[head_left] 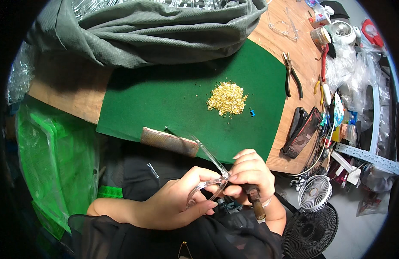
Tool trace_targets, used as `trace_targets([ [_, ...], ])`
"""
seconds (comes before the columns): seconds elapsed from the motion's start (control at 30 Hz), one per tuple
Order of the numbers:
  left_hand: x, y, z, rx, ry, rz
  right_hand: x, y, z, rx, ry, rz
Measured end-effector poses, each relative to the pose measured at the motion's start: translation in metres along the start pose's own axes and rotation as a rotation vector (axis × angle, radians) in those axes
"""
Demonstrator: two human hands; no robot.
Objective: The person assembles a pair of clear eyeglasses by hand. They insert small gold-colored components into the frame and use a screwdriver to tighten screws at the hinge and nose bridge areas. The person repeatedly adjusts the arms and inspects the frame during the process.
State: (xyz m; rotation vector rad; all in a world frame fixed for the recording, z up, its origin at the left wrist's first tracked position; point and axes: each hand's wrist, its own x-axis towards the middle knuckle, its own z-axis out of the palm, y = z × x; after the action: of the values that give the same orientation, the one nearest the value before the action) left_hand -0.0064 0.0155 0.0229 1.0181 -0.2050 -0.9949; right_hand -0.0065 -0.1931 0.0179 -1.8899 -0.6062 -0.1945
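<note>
A clear plastic eyeglass frame (206,184) is in my left hand (175,198), its fingers closed around the rim. One clear temple (210,154) sticks out up and to the left, over the edge of the green mat. My right hand (251,175) is closed on a dark hand tool with a brownish end (256,203); its working tip is hidden. The right fingertips meet the frame at its hinge corner. Beyond my hands, a pile of tiny gold-coloured metal pieces (227,99) lies on the green mat (152,101), with a blue push pin (252,112) beside it.
A worn block (169,141) sits at the mat's near edge. A grey cloth bag (152,36) of clear frames fills the far side. Pliers (291,75), a phone (305,133), and small fans (315,193) are on the right. A green crate (57,159) stands at left.
</note>
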Motion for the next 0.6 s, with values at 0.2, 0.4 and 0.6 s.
trace_targets([
  [0.2, -0.009, 0.007, -0.008, -0.030, -0.016, -0.039, -0.011, -0.012, -0.023, -0.225, -0.318, 0.323],
  [0.4, -0.010, 0.009, -0.004, -0.027, 0.054, -0.161, -0.017, -0.020, -0.014, 0.045, -0.560, 0.633],
  [0.6, -0.009, 0.012, -0.004, -0.009, 0.040, -0.220, -0.006, -0.027, -0.014, 0.019, -0.582, 0.608],
])
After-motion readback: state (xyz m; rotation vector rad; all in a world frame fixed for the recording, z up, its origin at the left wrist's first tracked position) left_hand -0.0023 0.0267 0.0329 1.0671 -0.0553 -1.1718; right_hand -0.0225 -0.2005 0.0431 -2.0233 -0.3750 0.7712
